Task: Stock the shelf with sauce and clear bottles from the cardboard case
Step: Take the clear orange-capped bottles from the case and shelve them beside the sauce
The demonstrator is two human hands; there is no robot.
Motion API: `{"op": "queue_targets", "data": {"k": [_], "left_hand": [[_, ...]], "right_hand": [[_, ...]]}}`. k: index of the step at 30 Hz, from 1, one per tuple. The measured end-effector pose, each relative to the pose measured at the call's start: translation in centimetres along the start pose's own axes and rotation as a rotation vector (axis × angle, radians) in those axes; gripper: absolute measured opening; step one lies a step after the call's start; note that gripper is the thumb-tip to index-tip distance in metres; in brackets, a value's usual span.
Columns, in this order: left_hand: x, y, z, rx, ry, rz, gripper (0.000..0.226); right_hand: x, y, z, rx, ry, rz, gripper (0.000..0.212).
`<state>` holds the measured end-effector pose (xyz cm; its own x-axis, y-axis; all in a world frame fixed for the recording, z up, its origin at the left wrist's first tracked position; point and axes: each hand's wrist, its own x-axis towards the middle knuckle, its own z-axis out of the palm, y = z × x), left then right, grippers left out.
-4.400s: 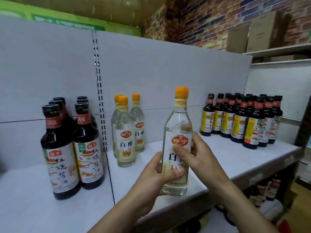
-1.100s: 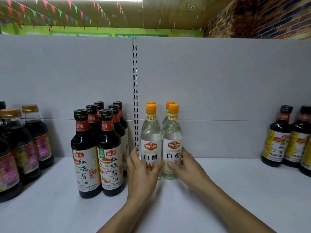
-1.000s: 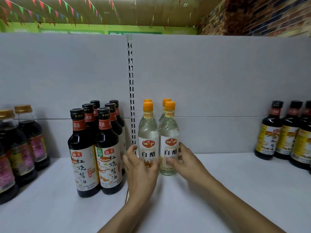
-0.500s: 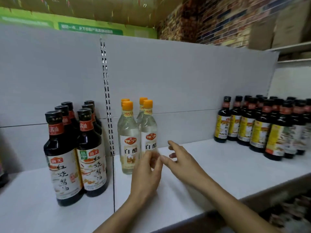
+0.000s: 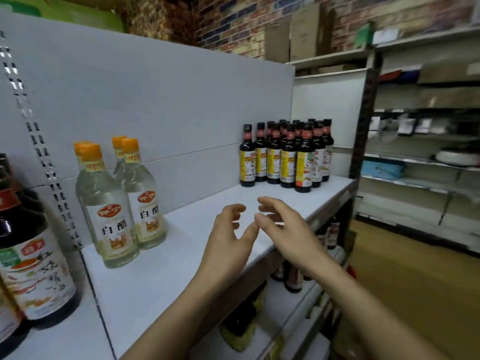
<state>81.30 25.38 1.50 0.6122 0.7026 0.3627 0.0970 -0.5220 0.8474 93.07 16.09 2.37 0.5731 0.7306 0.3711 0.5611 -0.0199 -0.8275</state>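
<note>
Above the front half of the shelf (image 5: 155, 287), left hand (image 5: 228, 245) clear of the surface, fingers loosely bent, nothing in it. Just beside, right hand (image 5: 288, 235), back upward, fingers slack and slightly spread, likewise holding nothing. Left thumb and a right fingertip very close; touching or apart, cannot tell through the blur.

Underneath, smooth matte white board with a grey front lip. To the left of the hands, well apart from them, 4 clear bottles (image 5: 117, 209) upright on the same board in a tight block of 2 rows, near the flat grey back panel (image 5: 168, 100): round shoulders, narrow necks, orange caps, colourless liquid, white labels with a red oval badge. Left of that block, a slotted metal upright (image 5: 39, 141). At the left frame edge, dark sauce bottles (image 5: 31, 255), broad and glossy, cut off by the frame, white labels with orange print. Far along the board to the right, a packed group of slimmer dark bottles (image 5: 285, 157): black caps, red neck bands, yellow labels. Below the board, more bottles (image 5: 293, 280), mostly hidden. Beyond, rough brick wall (image 5: 233, 24), flat brown cardboard boxes (image 5: 304, 29), wooden floor (image 5: 415, 281).
</note>
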Motion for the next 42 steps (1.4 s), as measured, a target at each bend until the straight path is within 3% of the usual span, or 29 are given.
{"op": "queue_targets", "data": {"k": [5, 12, 21, 24, 32, 42], "left_hand": [[-1.6, 0.9, 6.2, -0.089, -0.172, 0.027, 0.041], [-4.7, 1.4, 16.9, -0.083, -0.462, 0.023, 0.043], [-9.9, 2.0, 29.4, -0.066, -0.636, -0.074, 0.047], [-11.5, 1.7, 32.1, -0.085, -0.684, -0.119, 0.035], [-14.2, -1.5, 36.7, -0.032, -0.767, -0.200, 0.024], [-16.4, -10.4, 40.1, -0.015, -0.873, -0.344, 0.033]], "right_hand": [[-4.0, 3.4, -5.1, -0.045, 0.141, 0.041, 0.038], [-11.1, 9.9, -12.1, -0.106, 0.186, 0.228, 0.039], [-18.3, 16.9, -20.0, -0.143, 0.195, 0.469, 0.043], [-20.2, 19.0, -21.7, -0.158, 0.157, 0.518, 0.045], [-23.8, 25.5, -23.1, -0.100, 0.147, 0.662, 0.043], [-26.9, 33.6, -19.5, -0.044, 0.139, 0.877, 0.039]]}}
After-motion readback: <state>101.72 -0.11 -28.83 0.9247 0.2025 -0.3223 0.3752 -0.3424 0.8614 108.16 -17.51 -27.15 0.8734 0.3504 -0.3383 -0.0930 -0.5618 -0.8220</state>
